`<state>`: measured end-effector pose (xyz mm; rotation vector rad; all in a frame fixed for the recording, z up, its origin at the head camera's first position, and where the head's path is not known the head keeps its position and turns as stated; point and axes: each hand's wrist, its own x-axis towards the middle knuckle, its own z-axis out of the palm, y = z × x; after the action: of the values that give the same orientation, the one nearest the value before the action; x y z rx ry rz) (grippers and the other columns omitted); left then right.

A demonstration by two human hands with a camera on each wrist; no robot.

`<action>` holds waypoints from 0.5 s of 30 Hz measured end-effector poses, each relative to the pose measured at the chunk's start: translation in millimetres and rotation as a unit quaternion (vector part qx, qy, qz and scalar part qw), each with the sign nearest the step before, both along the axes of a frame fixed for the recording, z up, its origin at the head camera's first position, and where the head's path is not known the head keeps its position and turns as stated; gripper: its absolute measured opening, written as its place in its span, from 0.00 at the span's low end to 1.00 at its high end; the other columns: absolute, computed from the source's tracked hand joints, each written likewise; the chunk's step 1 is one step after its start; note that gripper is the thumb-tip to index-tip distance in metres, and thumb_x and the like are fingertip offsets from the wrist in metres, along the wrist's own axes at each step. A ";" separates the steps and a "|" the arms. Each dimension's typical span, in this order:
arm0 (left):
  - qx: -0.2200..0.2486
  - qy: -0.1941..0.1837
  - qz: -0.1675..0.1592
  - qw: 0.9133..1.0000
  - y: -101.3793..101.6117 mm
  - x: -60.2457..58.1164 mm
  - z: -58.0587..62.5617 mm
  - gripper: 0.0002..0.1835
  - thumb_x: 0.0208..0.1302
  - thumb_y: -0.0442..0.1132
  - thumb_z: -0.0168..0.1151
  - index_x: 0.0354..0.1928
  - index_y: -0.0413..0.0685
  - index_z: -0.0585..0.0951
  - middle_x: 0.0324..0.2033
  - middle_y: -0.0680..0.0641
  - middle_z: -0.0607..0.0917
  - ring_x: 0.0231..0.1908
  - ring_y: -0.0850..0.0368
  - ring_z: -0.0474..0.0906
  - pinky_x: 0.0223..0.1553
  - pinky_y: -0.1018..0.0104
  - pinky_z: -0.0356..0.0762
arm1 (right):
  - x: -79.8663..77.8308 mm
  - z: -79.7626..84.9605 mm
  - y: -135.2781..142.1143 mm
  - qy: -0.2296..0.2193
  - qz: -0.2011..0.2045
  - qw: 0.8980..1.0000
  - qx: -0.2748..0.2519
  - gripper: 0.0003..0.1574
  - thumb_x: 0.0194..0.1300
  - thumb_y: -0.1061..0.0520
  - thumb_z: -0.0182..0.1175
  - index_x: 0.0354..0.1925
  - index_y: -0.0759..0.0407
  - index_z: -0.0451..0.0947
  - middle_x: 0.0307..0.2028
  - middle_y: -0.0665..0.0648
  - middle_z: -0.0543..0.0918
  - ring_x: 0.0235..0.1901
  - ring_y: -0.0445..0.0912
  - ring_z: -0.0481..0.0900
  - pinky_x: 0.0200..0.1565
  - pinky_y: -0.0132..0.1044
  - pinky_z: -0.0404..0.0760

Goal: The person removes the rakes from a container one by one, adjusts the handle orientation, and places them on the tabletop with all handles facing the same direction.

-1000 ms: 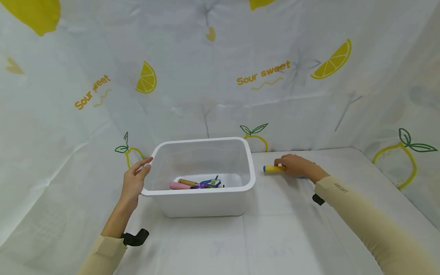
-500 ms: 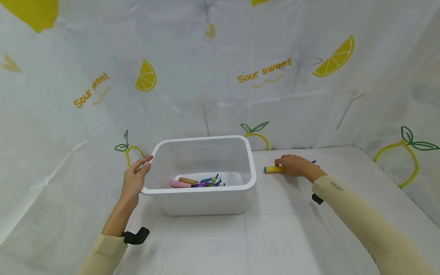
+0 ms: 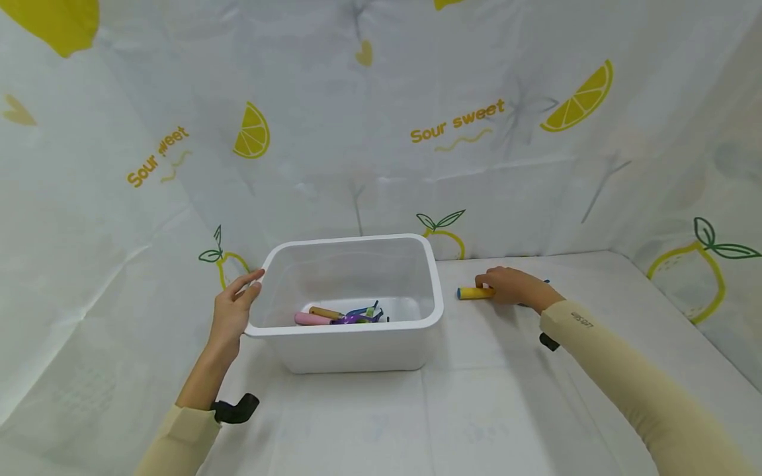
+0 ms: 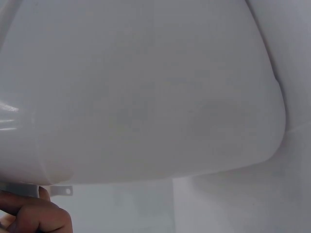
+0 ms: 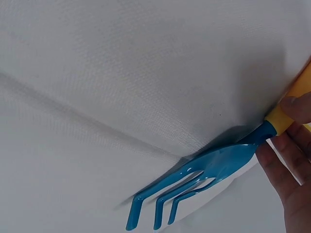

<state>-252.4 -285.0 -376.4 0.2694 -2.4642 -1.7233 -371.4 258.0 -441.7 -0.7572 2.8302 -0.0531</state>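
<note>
With its fingers at the left rim, my left hand [image 3: 233, 317] grips a white plastic bin [image 3: 357, 352]; in the left wrist view the curled fingers [image 4: 41, 216] show beside the bin's wall. To the right of the bin, my right hand [image 3: 513, 288] holds a small hand rake by its yellow handle [image 3: 471, 293]. The right wrist view shows the rake's blue three-pronged head [image 5: 218, 162] lying low against the white cloth, with the thumb on the handle. My palm hides part of the handle in the head view.
Inside the bin lie several tools, among them a pink handle [image 3: 311, 318], a tan handle [image 3: 325, 312] and a purple piece [image 3: 352, 319]. White lemon-print cloth [image 3: 333, 165] rises behind the bin and covers the work surface [image 3: 381, 423].
The head view has shifted slightly. My right hand and the rake have barely moved, with a blue tip now showing behind the wrist. My left hand stays on the bin's rim.
</note>
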 end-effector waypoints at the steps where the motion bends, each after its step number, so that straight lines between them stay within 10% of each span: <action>1: 0.000 0.000 0.001 1.000 0.3 0.0 0.1 0.26 0.81 0.54 0.50 0.76 0.61 0.70 0.71 0.41 0.75 0.49 0.66 0.79 0.42 0.73 0.80 | -0.5 0.3 0.7 -0.002 0.002 1.000 -0.001 0.16 0.68 0.68 0.60 0.50 0.52 0.82 0.43 0.56 0.84 0.44 0.52 0.78 0.54 0.56 0.80; 15: 0.001 0.004 0.007 1.000 1.9 0.5 1.1 0.26 0.80 0.53 0.52 0.75 0.59 0.72 0.68 0.39 0.77 0.47 0.69 0.79 0.42 0.72 0.81 | -1.3 61.5 5.1 0.004 0.003 0.999 -0.037 0.23 0.63 0.67 0.63 0.57 0.57 0.80 0.49 0.62 0.84 0.45 0.52 0.82 0.47 0.50 0.85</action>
<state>-251.9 -283.1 -375.3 0.2772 -2.4499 -1.7170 -372.7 263.1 -380.3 -0.7836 2.8465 -0.1559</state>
